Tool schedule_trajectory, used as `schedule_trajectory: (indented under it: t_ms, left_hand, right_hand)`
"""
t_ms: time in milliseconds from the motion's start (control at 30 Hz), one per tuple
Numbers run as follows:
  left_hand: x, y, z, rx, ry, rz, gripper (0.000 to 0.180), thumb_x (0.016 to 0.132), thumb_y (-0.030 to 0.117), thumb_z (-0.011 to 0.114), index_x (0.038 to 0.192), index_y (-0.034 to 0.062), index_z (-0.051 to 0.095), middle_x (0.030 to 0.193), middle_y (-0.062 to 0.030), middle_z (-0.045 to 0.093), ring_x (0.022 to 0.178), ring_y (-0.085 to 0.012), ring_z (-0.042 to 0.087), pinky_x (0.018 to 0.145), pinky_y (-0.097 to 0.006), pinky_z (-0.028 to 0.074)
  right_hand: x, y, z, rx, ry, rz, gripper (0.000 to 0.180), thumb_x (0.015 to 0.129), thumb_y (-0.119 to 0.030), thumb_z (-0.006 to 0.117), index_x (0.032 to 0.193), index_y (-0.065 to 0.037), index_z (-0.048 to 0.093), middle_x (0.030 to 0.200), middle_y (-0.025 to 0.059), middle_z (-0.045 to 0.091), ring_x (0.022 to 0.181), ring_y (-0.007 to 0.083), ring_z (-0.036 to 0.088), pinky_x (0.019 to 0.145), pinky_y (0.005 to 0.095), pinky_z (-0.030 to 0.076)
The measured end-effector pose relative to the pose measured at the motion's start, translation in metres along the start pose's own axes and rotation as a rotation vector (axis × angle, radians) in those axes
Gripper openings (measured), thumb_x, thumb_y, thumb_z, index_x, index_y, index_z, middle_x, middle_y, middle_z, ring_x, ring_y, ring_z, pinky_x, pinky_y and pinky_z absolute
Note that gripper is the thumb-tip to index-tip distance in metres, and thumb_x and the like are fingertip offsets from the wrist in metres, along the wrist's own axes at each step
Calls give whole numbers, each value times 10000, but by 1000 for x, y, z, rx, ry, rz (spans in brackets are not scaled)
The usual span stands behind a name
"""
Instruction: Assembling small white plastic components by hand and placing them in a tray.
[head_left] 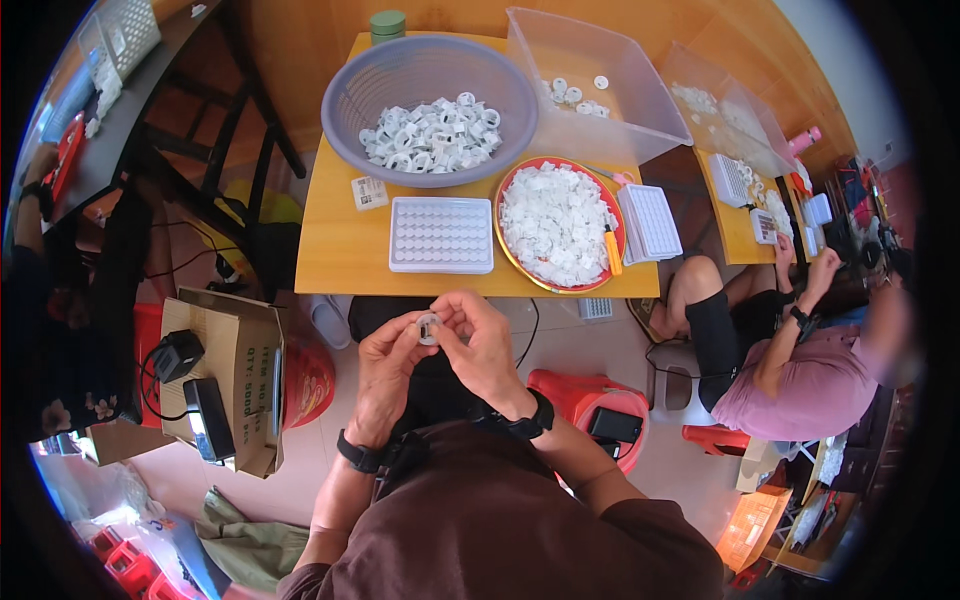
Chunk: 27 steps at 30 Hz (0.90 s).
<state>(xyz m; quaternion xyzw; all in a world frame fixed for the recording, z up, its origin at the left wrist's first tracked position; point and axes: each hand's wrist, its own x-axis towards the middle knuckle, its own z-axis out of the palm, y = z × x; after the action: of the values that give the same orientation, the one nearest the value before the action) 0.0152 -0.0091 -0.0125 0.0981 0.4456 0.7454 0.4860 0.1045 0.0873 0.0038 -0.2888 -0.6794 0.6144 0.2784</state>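
Between my two hands, just off the table's front edge, is a small round white plastic part [428, 330] with a dark middle. My left hand [388, 362] pinches it from the left. My right hand [482, 350] has its thumb and fingertips against it on the other side. Beyond my hands a white tray with rows of small compartments [441, 265] lies on the yellow table [330, 240]. To its right stands a red-rimmed round plate [513, 262] heaped with small whitish translucent pieces [555, 220]. Behind the tray a grey-purple basin [345, 95] holds many white round parts [430, 137].
A clear plastic bin [600, 55] with a few white parts stands at the back. Stacked white trays [652, 222] and an orange-handled tool [612, 250] are at the right. A cardboard box [235, 370] stands left, a red stool [560, 390] right. Another person [800, 385] works at the right.
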Motion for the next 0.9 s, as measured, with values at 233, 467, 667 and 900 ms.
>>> schedule_trajectory:
  t_ms: [233,467,667,900]
  left_hand:
    - [0,3,6,-157,-3,-85,218,905,116,526,1070,-11,593,981,-86,630,852,-135,611,742,-253,519]
    - [0,4,2,-16,-3,-105,218,899,121,540,1061,-11,599,962,-82,636,831,-124,614,729,-236,516]
    - [-2,5,3,19,-19,-113,217,896,120,545,1057,-15,604,951,-79,640,820,-122,614,733,-237,514]
    - [-2,5,3,40,0,-94,214,894,120,548,1051,-14,607,957,-79,640,829,-128,615,737,-245,515]
  right_hand:
    - [6,-8,-20,-85,-32,-110,101,768,34,624,865,6,618,806,73,607,670,119,596,567,226,478]
    - [10,-11,-28,-421,-185,-427,104,723,46,625,807,-7,592,783,100,582,631,219,594,543,280,467]
    - [13,-10,-33,-390,-258,-443,98,703,31,617,773,-15,567,752,98,552,618,262,575,543,321,468]
    - [12,-7,-30,-411,-228,-467,118,692,59,624,767,-8,564,740,92,554,601,217,571,537,281,460]
